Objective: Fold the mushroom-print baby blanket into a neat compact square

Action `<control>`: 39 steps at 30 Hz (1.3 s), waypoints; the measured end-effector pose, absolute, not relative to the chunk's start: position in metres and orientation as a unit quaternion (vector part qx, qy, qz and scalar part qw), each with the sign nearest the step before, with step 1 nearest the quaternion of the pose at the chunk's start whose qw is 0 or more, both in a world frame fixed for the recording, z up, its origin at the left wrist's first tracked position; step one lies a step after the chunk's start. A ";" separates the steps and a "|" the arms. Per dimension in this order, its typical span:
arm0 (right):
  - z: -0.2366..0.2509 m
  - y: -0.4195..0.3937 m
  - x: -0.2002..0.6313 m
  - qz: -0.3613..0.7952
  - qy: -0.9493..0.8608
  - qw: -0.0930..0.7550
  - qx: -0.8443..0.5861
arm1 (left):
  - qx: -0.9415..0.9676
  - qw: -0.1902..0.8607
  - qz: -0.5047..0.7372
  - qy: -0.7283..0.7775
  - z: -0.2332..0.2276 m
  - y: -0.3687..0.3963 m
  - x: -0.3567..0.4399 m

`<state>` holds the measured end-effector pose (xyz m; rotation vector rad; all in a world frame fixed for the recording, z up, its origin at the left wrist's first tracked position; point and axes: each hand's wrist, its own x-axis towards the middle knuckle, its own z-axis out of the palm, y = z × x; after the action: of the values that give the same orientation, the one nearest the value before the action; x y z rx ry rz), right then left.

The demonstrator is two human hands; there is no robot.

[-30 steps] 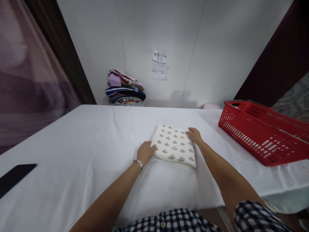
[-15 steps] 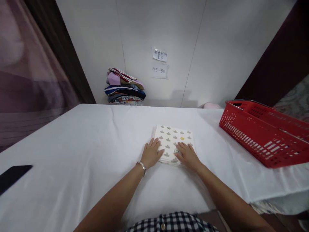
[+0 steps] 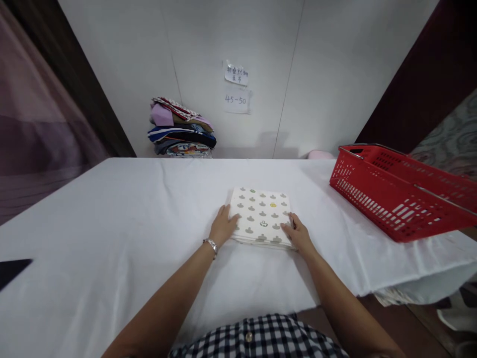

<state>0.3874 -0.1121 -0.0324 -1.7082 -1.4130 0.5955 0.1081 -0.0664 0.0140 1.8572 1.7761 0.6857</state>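
A folded white cloth (image 3: 257, 215) with grey mushroom-like prints, and a few in green and yellow, lies flat in front of me. Its layers show along the near edge. My left hand (image 3: 223, 226) grips the cloth's left side, thumb on top and fingers along the edge; a silver bracelet circles that wrist. At the right side, my right hand (image 3: 298, 234) holds the opposite edge the same way, with its thumb on the print and its fingertips partly hidden beside the layers.
The cloth lies on a table with a white cover (image 3: 112, 223). A red plastic basket (image 3: 395, 199) with metal handles stands at the right. Folded fabrics (image 3: 182, 129) are stacked by the wall behind the table. A black flat object (image 3: 13, 271) lies at the left edge.
Both hands have slid from the top of the cloth outward to its left and right edges and now grip it there. The view has shifted slightly.
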 end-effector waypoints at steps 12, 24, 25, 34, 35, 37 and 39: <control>-0.013 -0.105 0.385 0.311 -0.514 0.430 -0.674 | 0.610 0.305 0.204 0.702 0.018 -0.054 0.101; -0.016 -0.124 0.374 0.243 -0.608 0.358 -0.666 | 0.586 0.296 0.243 0.714 0.026 -0.020 0.065; -0.012 -0.118 0.378 0.210 -0.625 0.342 -0.669 | 0.581 0.299 0.243 0.717 0.024 -0.022 0.064; 0.024 -0.025 0.390 0.123 -0.699 0.167 -0.684 | 0.546 0.367 0.267 0.704 0.024 -0.027 0.059; 0.026 -0.020 0.390 0.137 -0.695 0.146 -0.691 | 0.526 0.381 0.296 0.701 0.025 -0.024 0.059; 0.029 -0.020 0.391 0.158 -0.694 0.114 -0.693 | 0.486 0.403 0.347 0.694 0.026 -0.017 0.059; 0.030 -0.031 0.391 0.177 -0.698 0.093 -0.687 | 0.458 0.417 0.372 0.691 0.028 -0.009 0.057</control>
<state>0.3911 -0.0305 0.0300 -2.0403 -2.0717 0.5265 0.0573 -0.0088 0.0279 1.1498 1.7352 0.9330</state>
